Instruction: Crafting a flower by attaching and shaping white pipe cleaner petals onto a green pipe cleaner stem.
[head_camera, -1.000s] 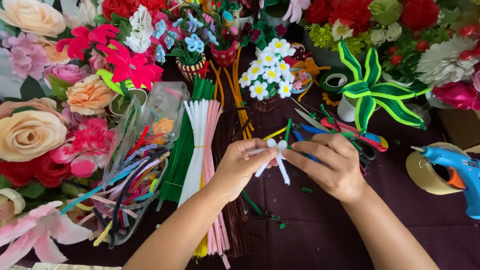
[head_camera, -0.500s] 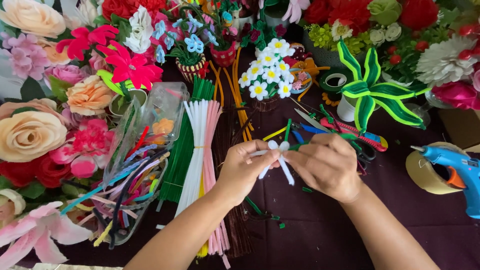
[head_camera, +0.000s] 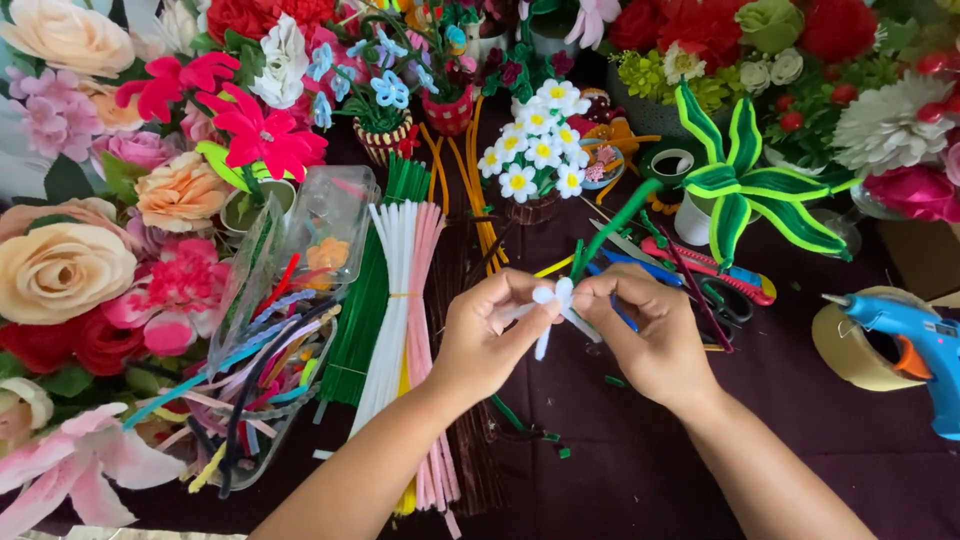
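White pipe cleaner piece (head_camera: 553, 305): bent into small loops, held above the desk (head_camera: 640, 470) between both hands, near the middle of the view.
Left hand (head_camera: 485, 335): grip clenched on the left side of the white piece, thumb and forefinger pinching it.
Right hand (head_camera: 645, 335): grip clenched on the right side of the same piece, fingertips (head_camera: 585, 292) meeting those of the left hand.
Desk: covered in a dark maroon cloth, with small green scraps (head_camera: 550, 440) lying below the hands.
Bundle of straight stems (head_camera: 405, 300): green, white and pink pipe cleaners laid side by side, just left of the left forearm.
Clear plastic box (head_camera: 285, 330): left of the bundle, open, filled with mixed coloured pipe cleaner bits.
Scissors (head_camera: 715, 275): red-handled, just beyond the right hand.
Green striped leaf plant (head_camera: 745, 190): stands behind the scissors.
White daisy pot (head_camera: 535, 150): stands beyond the hands.
Glue gun (head_camera: 915, 345): blue with an orange trigger, at the right edge, resting by a roll of tape (head_camera: 845, 350).
Artificial flowers (head_camera: 70, 260): roses and lilies crowd the left side and the far edge.
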